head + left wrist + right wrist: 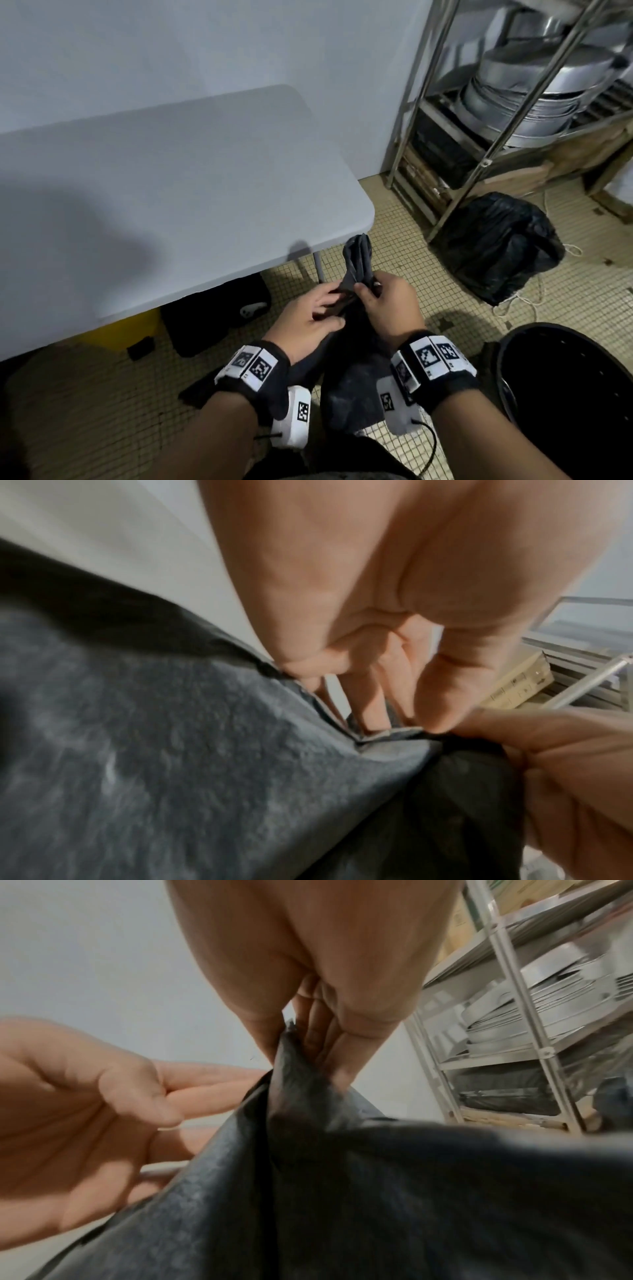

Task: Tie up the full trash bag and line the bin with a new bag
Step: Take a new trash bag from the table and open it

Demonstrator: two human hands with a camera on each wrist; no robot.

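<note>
I hold a new dark grey trash bag [358, 260] upright in front of me; its folded body hangs down between my wrists. My right hand [380, 301] pinches the bag's upper part between thumb and fingers [301, 1053]. My left hand [318, 308] holds the bag's edge beside it, fingertips behind the edge and thumb in front [400, 723]. The bag [205, 764] fills the lower part of both wrist views. A full black trash bag [503, 246] sits on the tiled floor at the right. The black bin [565, 394] stands at the lower right, its inside dark.
A grey folding table [171, 188] fills the left, its corner just beyond my hands. A metal shelf rack [479, 154] with stacked metal pans [534, 85] stands at the back right. A black bag [212, 315] and a yellow object [116, 332] lie under the table.
</note>
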